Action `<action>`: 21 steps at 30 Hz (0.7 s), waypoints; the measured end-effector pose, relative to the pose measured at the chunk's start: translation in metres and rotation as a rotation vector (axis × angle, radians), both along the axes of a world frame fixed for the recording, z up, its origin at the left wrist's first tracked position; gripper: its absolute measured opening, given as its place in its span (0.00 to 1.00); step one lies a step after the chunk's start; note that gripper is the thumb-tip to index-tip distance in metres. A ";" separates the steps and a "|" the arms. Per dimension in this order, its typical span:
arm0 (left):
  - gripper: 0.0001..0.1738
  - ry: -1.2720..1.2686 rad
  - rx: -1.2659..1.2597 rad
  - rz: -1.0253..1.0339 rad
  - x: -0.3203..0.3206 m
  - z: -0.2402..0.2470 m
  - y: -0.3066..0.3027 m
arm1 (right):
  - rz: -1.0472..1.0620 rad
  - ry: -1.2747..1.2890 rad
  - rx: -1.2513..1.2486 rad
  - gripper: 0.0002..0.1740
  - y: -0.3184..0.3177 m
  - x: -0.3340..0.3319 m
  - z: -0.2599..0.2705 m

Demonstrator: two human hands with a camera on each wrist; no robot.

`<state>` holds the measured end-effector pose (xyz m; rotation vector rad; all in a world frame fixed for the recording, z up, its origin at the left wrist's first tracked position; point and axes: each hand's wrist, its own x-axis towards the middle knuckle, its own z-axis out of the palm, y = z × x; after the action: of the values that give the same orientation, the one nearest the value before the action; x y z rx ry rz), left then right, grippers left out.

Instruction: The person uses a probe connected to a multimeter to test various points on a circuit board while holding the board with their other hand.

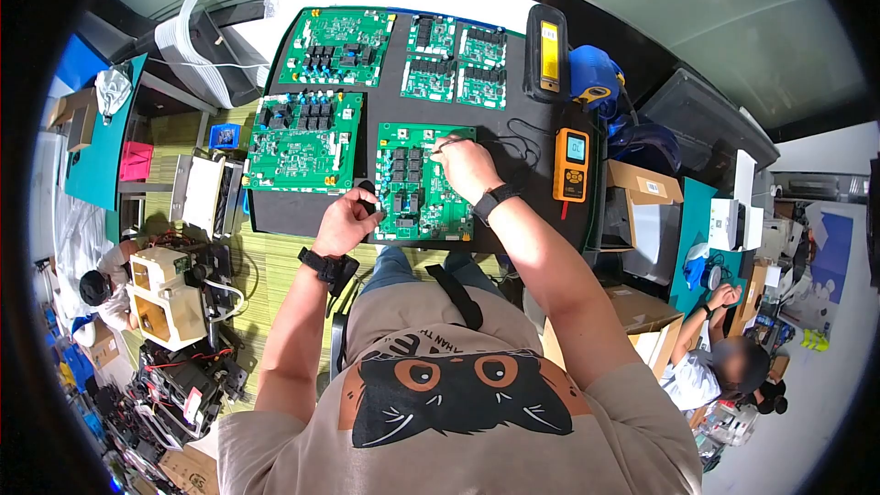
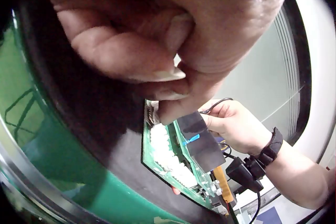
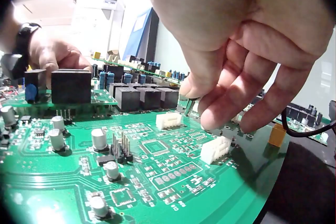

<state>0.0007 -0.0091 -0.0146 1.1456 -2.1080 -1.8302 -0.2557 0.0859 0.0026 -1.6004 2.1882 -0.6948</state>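
Observation:
A green circuit board (image 1: pixel 444 188) with black relays and white connectors lies on the dark mat at the table's front. At its left edge is my left hand (image 1: pixel 345 222), fingers curled and fingertips right at the edge connectors (image 2: pixel 169 148). My right hand (image 1: pixel 464 168) is over the board's upper right part. Its thumb and forefinger pinch a thin, dark-tipped probe (image 3: pixel 189 106) close over the board beside a white connector (image 3: pixel 169 120). A black cable (image 3: pixel 307 132) runs off from behind that hand. The probe's upper part is hidden by the fingers.
Two large green boards (image 1: pixel 337 48) (image 1: pixel 304 142) lie left and behind, and several small boards (image 1: pixel 428 79) at the back. An orange handheld meter (image 1: pixel 570 165) and a black-and-yellow device (image 1: pixel 548 53) stand to the right. Another person (image 1: pixel 701 376) sits at the right.

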 end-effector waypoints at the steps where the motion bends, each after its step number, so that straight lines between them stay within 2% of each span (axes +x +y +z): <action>1: 0.14 0.003 0.003 -0.001 0.000 0.000 0.000 | -0.003 0.010 0.004 0.08 0.000 0.000 0.000; 18: 0.13 -0.005 -0.025 0.007 -0.001 0.002 0.002 | 0.017 0.043 0.045 0.06 0.000 0.000 0.002; 21: 0.13 -0.006 -0.019 0.010 0.000 0.003 0.002 | 0.067 0.081 -0.085 0.06 0.001 -0.004 -0.010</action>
<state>0.0002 -0.0070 -0.0119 1.1568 -2.1145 -1.8006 -0.2596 0.0871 -0.0073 -1.7649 2.1759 -0.7238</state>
